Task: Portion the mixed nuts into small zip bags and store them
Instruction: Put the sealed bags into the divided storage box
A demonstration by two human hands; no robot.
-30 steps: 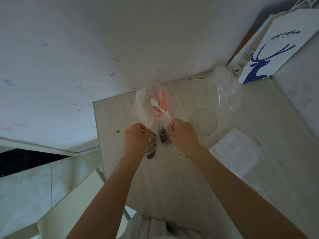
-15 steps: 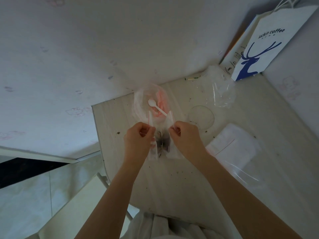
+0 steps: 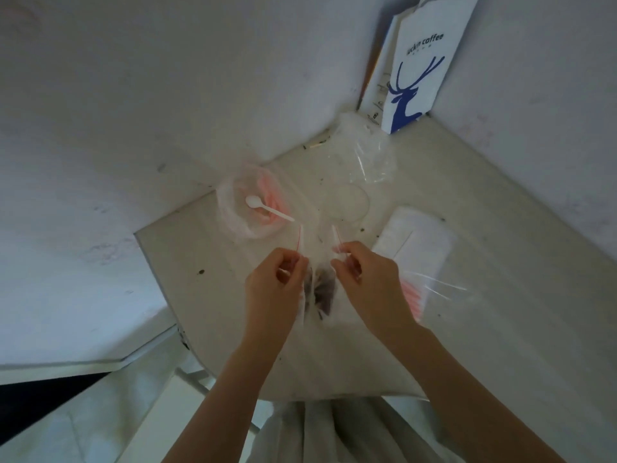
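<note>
Same grip as a moment ago: left hand (image 3: 273, 285) and right hand (image 3: 367, 282) each pinch a top edge of the zip bag (image 3: 317, 248) in curled fingers. It's over the desk (image 3: 367, 355), with dark nuts (image 3: 321, 292) at its bottom. Tub (image 3: 233, 208) with a spoon (image 3: 267, 208) sits at 11 o'clock, paper bag (image 3: 420, 61) at 1.

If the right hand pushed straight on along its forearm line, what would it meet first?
The right hand pinches the small zip bag; beyond that, probably the white spoon jutting from the bagged pink tub, though height is unclear.
</note>
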